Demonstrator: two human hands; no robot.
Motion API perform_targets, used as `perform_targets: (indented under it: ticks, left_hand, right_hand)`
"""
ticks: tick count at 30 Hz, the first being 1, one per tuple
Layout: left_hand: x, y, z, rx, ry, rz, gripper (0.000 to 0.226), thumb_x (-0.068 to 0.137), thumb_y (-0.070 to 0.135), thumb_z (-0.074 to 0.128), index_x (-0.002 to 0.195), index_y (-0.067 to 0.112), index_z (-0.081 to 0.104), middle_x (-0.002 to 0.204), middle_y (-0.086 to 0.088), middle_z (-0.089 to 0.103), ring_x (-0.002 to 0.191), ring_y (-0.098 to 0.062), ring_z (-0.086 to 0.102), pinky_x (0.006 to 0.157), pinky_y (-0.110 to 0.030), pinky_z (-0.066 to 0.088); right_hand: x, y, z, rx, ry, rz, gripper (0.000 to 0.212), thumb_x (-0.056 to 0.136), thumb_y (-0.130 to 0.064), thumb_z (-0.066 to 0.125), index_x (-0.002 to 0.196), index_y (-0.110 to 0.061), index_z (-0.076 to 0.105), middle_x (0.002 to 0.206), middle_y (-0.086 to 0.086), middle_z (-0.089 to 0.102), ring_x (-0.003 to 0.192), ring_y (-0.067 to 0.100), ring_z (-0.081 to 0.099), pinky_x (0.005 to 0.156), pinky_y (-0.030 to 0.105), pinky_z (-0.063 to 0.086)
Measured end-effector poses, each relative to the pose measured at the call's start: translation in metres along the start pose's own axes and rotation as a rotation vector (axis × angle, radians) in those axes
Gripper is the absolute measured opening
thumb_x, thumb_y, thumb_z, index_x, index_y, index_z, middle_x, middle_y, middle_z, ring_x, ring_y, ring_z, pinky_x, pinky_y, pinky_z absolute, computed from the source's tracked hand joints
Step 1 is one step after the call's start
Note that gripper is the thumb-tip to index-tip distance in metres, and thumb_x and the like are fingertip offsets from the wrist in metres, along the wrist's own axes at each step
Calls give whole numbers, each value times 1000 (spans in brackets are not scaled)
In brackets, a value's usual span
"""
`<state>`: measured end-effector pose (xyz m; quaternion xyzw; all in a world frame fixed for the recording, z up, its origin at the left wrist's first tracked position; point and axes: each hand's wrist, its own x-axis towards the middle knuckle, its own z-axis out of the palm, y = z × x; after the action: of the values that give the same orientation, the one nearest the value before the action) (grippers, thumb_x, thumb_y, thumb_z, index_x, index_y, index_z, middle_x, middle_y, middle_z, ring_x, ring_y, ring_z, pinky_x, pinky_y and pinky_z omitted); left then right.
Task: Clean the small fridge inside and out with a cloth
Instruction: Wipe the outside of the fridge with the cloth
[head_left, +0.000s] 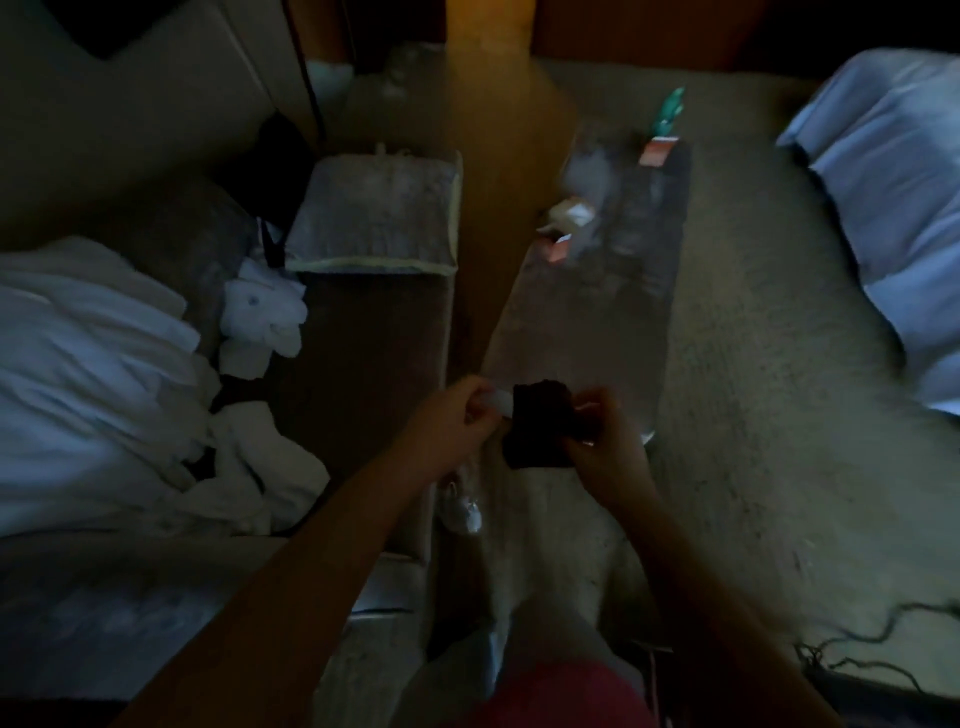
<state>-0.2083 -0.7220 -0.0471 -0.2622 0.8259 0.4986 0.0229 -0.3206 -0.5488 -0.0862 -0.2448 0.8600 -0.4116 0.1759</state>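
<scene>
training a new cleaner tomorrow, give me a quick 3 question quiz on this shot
1. True or false: the right hand has its grip on the dark fabric cloth.
2. Multiple choice: whose grip pinches the small white scrap at the cloth's edge? A) the left hand B) the right hand C) neither
3. Fill in: the crumpled white bedding lies on the person's ___ side.

Key: 1 true; 2 A; 3 left
</scene>
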Motion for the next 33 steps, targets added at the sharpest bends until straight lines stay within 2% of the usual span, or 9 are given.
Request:
perform_targets:
  ticks: [4,7,10,13,17,21,27,30,33]
  left_hand:
    - [-24,43,28,25,-55,120,31,94,27,58,123,33,53,100,12,58,96,-8,58,78,-24,49]
    - [-38,87,55,150,-106,244,12,93,23,60,103,20,64,96,7,61,93,-11,59,82,-26,49]
    - [-53,126,99,243,-248,418,8,90,22,65,98,23,64,99,8,56,91,-7,58,75,-20,46]
    - [-77,167,161,335,-428,644,13,82,32,67,85,39,57,97,11,53,90,-5,57,78,-21,47]
    - [-134,223,249,287,-510,949,14,80,37,61,80,23,59,89,6,53,87,-3,54,80,-11,40]
    - [-204,269,302,195,-479,1192,20,83,34,55,75,16,56,92,2,56,90,-7,55,83,-12,38]
    - [-279,317,321,-138,-721,1107,17,85,28,60,79,13,67,95,-1,69,90,-8,64,78,-11,44]
    - [-303,335,314,-218,-749,1147,21,87,34,57,73,19,59,68,7,58,68,-1,50,64,-14,37]
    - [-315,345,301,-229,-769,1220,22,90,25,56,73,10,58,63,13,48,64,1,44,60,-15,35]
  right_hand:
    - [-54,-11,-40,60,50,-67,63,81,-3,70,135,-26,48,96,-8,67,92,8,66,78,30,57]
    - [-98,-1,-85,29,135,-64,49,81,-1,65,122,-27,60,107,-10,68,100,3,64,85,20,53]
    - [-154,17,-130,11,262,-28,44,79,1,63,109,-31,59,94,-17,63,84,-5,61,69,3,42]
    - [-218,43,-174,28,391,28,39,79,0,65,98,-31,51,90,-18,58,79,-2,58,67,11,45]
    - [-318,76,-224,19,578,129,35,74,-7,71,87,-27,47,81,-9,61,68,5,56,62,25,45]
    - [-398,81,-269,-51,704,127,27,71,-19,68,85,-26,47,92,-2,56,82,15,56,71,29,46]
    - [-478,56,-324,-114,825,86,26,75,-16,77,83,-21,52,74,3,61,67,17,54,68,33,45]
    - [-502,33,-335,-123,871,21,27,74,-25,78,86,-17,55,68,-8,55,60,4,46,59,22,39]
    - [-517,8,-332,-55,844,-41,32,79,-9,78,106,-13,62,81,-29,60,75,-10,55,72,6,37]
